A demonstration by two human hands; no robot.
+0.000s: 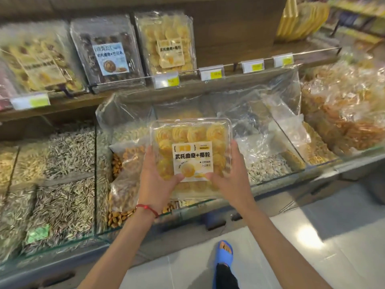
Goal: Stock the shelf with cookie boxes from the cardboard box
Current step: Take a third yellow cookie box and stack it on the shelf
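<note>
Cookie box (190, 157) mid-frame, over the bins (68, 147). Left hand (154, 178) at its 9 o'clock edge, right hand (231, 176) at 3, fingers (166, 180) wrapped on. Probably light; thin slick plastic, crushable, so hold the edges.

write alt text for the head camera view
A left hand and a right hand hold a clear box of yellow cookies by its sides in front of a wooden shelf. Similar cookie boxes stand on it, and glass bins of seeds and nuts lie below.
</note>
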